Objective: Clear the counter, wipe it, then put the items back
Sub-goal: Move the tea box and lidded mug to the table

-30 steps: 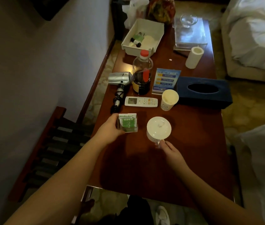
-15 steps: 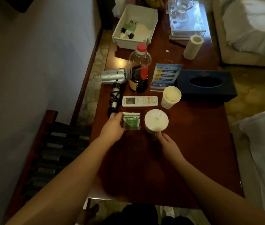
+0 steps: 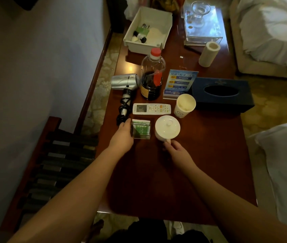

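Dark red-brown wood forms a long desk (image 3: 200, 163) seen from above, its far half crowded with objects and its near half bare. At far left, past the desk's edge, a slatted wooden rack (image 3: 51, 163) stands against the wall. On the desk's left side lies a silver hair dryer (image 3: 124, 81) with its cord bundled below it. Just beneath the cord, the left hand (image 3: 123, 135) grips a small clear holder of green packets (image 3: 141, 128), thumb at its far corner; the other fingers are hidden behind it. Above the holder lies a white remote control (image 3: 151, 109), and beyond that stands a bottle of dark liquid (image 3: 152, 78) with a red cap, then a white tray (image 3: 148, 30) of toiletries. Right of the holder, nearly touching it, sits a white lidded mug (image 3: 167, 128); the right hand (image 3: 176, 149) pinches its handle with curled fingers. Further right are a paper cup (image 3: 184, 105), a blue sign card (image 3: 180, 83), a dark blue tissue box (image 3: 221, 92), a paper roll (image 3: 208, 53) and a clear glass tray (image 3: 203, 23). A white bed (image 3: 270, 27) fills the right edge.

Judging by the tidy rows, the items are probably being put back. Next, both hands would need to let go gently without tipping the mug's lid.
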Demonstrator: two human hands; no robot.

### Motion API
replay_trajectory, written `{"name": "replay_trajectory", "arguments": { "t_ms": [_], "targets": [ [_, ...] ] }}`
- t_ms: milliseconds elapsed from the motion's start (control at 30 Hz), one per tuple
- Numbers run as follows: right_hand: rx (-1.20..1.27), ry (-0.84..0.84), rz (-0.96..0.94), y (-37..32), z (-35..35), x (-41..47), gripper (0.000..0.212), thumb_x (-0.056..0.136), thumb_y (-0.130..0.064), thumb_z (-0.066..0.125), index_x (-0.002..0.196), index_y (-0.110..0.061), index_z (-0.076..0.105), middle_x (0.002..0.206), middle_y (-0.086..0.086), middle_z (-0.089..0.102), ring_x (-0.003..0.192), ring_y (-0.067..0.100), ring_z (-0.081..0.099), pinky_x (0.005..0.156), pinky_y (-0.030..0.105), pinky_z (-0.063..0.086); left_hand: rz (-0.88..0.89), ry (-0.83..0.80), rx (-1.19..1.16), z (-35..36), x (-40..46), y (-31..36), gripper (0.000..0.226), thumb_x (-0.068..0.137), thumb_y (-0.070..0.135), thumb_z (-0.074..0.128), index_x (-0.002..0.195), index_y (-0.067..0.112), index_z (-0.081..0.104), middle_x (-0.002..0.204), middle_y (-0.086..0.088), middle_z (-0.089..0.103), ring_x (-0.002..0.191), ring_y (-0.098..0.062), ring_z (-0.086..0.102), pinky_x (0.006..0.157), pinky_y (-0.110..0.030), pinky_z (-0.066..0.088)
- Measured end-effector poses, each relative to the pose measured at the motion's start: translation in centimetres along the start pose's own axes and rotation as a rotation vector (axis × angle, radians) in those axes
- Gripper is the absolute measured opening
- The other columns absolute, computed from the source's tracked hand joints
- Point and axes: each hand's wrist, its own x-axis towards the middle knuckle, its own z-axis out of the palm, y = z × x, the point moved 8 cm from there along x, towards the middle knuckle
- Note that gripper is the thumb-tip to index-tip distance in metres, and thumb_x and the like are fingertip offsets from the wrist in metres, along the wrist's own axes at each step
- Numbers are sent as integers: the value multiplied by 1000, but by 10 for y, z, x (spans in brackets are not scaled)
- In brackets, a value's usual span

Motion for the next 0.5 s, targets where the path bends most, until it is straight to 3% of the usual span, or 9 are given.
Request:
{"name": "replay_trajectory", "arguments": {
  "t_ms": [100, 300, 400, 500],
  "targets": [
    [-27, -14, -47, 2, -4, -5, 42, 91, -48, 54, 129, -32, 45, 110, -14, 58, 100, 8, 58, 72, 26, 47, 6, 35, -59, -7, -11, -2, 70, 91, 17, 60, 151, 23, 22, 145, -4, 38, 120, -22, 52, 89, -32, 45],
    [-48, 3, -9, 22, -29, -22, 28, 93, -40, 53, 119, -34, 46, 105, -9, 58, 96, 12, 61, 83, 35, 52, -19, 169, -130, -27, -67, -22, 54, 91, 26, 63, 140, 22, 41, 130, 5, 47, 95, -4, 50, 73, -20, 41],
    [-107, -21, -54, 29, -40, -38, 26, 95, -41, 51, 119, -33, 50, 106, -10, 59, 96, 8, 61, 75, 28, 49, -84, 205, -189, -32, -113, -36, 46, 93, 32, 59, 136, 23, 46, 117, 10, 51, 88, 0, 51, 64, -15, 39],
    [-155, -44, -97, 36, -48, -58, 23, 96, -39, 50, 117, -32, 54, 108, -9, 60, 97, 10, 60, 73, 28, 48, -161, 246, -223, -31, -170, -49, 43, 95, 34, 56, 136, 23, 47, 121, 9, 53, 96, -3, 52, 68, -18, 40]
  ]
}}
